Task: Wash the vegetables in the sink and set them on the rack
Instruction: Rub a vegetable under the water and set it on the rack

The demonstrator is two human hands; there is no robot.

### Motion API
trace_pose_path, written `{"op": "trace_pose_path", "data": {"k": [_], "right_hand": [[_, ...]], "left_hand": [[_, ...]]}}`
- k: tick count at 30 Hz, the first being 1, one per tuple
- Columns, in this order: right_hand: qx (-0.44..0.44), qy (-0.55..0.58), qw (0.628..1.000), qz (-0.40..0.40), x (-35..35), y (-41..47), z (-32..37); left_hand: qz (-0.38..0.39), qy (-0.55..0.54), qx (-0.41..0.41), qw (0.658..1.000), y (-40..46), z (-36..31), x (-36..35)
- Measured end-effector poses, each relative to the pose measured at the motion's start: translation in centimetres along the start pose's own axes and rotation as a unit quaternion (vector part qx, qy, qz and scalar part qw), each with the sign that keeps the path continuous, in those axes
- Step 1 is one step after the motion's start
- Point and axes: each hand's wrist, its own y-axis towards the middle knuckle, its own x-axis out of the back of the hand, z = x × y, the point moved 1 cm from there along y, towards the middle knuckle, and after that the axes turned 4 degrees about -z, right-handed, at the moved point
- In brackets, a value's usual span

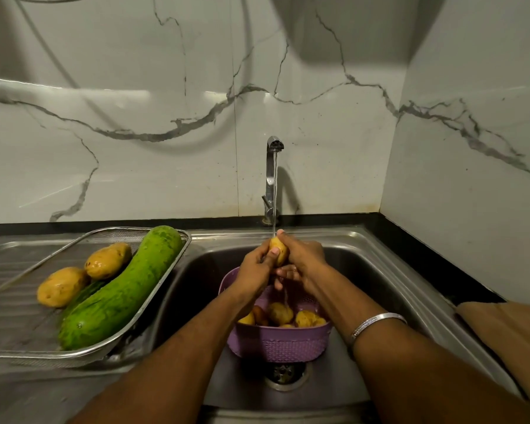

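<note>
Both my hands hold one yellow potato (280, 250) under the running stream from the tap (273, 175), above the sink (364, 270). My left hand (254, 270) grips it from the left with the thumb across its front. My right hand (303, 258) wraps it from the right. Below them a purple basket (280, 344) stands in the sink with several more potatoes (280, 313). On the left, a steel mesh rack (110, 347) carries two wet potatoes (107, 261) (62, 286) and a long green gourd (126, 286).
The rack lies on the ribbed steel drainboard (10, 301). The sink drain (285, 374) shows just in front of the basket. A brown cloth (508, 335) lies on the counter at the right. Marble walls close off the back and right side.
</note>
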Motion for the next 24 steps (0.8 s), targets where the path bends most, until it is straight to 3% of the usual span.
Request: {"op": "trace_pose_path", "data": {"k": [5, 15, 21, 24], "right_hand": [[-0.01, 0.029, 0.992, 0.121, 0.3, 0.3, 0.0], [0.049, -0.017, 0.999, -0.016, -0.1, 0.7, -0.6], [0.073, -0.019, 0.997, 0.017, 0.1, 1.1, -0.6], [0.036, -0.005, 0.995, 0.091, 0.0, 0.8, -0.7]], "left_hand": [[-0.037, -0.033, 0.011, 0.999, 0.1, 0.0, 0.5], [-0.012, -0.045, 0.042, 0.998, -0.3, -0.3, -0.6], [-0.068, 0.188, -0.07, 0.977, 0.2, 0.6, 0.0], [-0.109, 0.207, -0.089, 0.968, 0.5, 0.9, 1.0]]}}
